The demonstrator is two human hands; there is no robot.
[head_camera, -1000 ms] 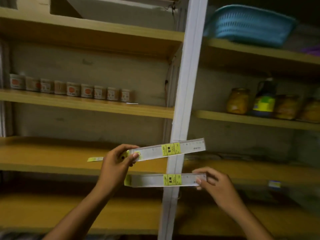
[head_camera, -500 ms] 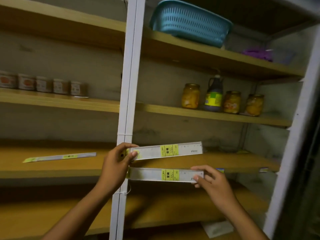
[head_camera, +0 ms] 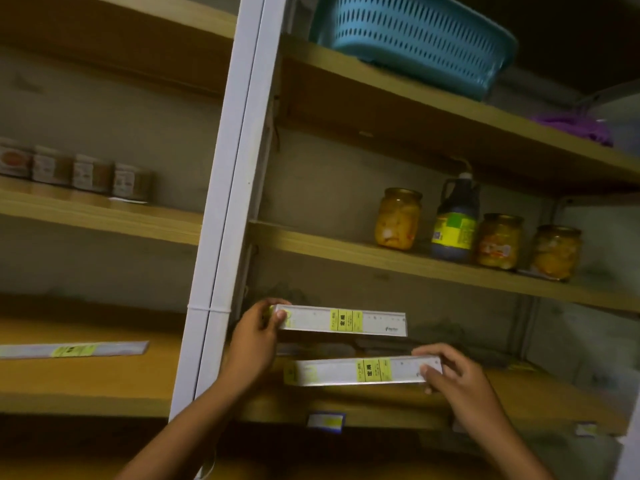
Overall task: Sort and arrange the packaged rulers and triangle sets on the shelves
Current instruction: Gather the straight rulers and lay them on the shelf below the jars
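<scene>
One ruler [head_camera: 74, 350] already on shelf [head_camera: 86, 389], lower left of frame. My left hand [head_camera: 254, 336] pinches upper ruler [head_camera: 343, 321]; right hand [head_camera: 460, 379] pinches lower ruler [head_camera: 363, 371], both centre frame, above right shelf, unplaced. I judge task early.

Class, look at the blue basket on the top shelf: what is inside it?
The blue basket sits above the camera, so only its slotted wall and underside show. Nothing shows through the slots, but its inside is hidden, so its contents cannot be told.
</scene>
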